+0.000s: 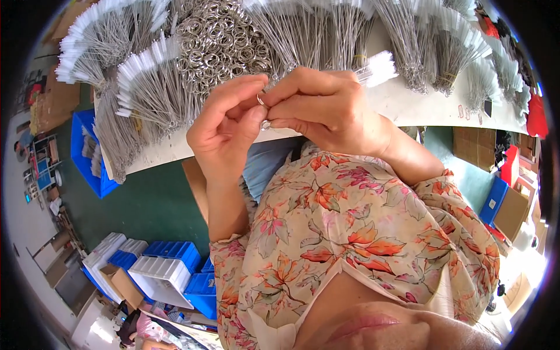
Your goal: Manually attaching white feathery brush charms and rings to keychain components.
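Note:
A shiny split metal ring (261, 100) sits between the fingertips of both hands, just above the table's near edge. My left hand (224, 119) pinches it from the left with thumb and fingers. From the right, my right hand (332, 108) is closed, thumb and fingers pressed together at the ring. A second glint of metal (265, 125) shows at the right thumb tip, too small to make out. Behind the right hand a white-bristled wire brush (378, 69) sticks out; its stem is hidden, so I cannot tell whether that hand holds it.
A large heap of metal rings (219, 46) lies on the white table (420, 108). Bundles of wire brushes (154, 87) flank it, with more brushes (408, 46) to the right. A blue crate (93, 154) stands at the table's left end. Stacked bins (163, 271) stand on the green floor (146, 207).

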The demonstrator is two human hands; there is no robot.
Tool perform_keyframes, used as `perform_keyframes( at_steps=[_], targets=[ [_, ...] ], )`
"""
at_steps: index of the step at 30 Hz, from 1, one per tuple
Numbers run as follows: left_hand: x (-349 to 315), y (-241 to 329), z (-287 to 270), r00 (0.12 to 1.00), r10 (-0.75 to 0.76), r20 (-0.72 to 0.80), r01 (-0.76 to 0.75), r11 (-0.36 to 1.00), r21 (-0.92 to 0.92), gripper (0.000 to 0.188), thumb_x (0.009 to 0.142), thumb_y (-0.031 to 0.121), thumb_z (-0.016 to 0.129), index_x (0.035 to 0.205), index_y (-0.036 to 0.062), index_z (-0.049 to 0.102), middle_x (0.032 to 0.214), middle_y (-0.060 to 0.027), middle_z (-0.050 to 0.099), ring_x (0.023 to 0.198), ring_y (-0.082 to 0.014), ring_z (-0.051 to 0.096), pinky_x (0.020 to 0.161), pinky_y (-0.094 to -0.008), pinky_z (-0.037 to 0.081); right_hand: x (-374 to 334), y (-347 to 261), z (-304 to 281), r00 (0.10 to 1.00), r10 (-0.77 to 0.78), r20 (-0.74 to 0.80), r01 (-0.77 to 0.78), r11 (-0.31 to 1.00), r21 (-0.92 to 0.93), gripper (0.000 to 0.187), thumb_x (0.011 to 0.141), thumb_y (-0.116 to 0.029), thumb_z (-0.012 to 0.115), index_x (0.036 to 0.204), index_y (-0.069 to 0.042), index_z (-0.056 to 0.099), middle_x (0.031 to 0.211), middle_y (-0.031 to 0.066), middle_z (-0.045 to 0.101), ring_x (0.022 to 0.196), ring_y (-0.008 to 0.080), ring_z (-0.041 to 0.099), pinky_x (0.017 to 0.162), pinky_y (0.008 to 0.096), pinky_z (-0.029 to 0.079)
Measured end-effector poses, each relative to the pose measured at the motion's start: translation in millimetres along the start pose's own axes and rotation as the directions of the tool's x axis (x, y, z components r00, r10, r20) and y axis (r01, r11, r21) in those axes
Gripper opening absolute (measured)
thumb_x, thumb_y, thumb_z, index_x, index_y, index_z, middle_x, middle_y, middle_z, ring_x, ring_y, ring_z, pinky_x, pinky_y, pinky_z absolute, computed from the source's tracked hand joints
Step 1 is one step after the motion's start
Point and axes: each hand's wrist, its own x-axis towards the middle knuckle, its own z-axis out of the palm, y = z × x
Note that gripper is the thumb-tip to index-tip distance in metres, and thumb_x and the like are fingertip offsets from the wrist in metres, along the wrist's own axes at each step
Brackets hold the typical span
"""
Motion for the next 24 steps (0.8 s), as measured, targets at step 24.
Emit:
perform_keyframes(
  at_steps=[24],
  targets=[
    [19,20,-28,0.978,-0.085,0.191,0.03,0.962,0.272,0.031,0.074,-0.011,0.056,0.105,-0.006,0.06,0.097,-0.0141,0.063,0.08,-0.0142,0.062,0.071,-0.0238,0.052,21,7,-8,0.75,0.461,0.475,-0.658,0.596,0.461,0.012,0.082,-0.012,0.064,0.087,-0.002,0.066,0.073,0.0017,0.061,0.054,0.0059,0.05,0.05,0.0193,0.041]
  ],
)
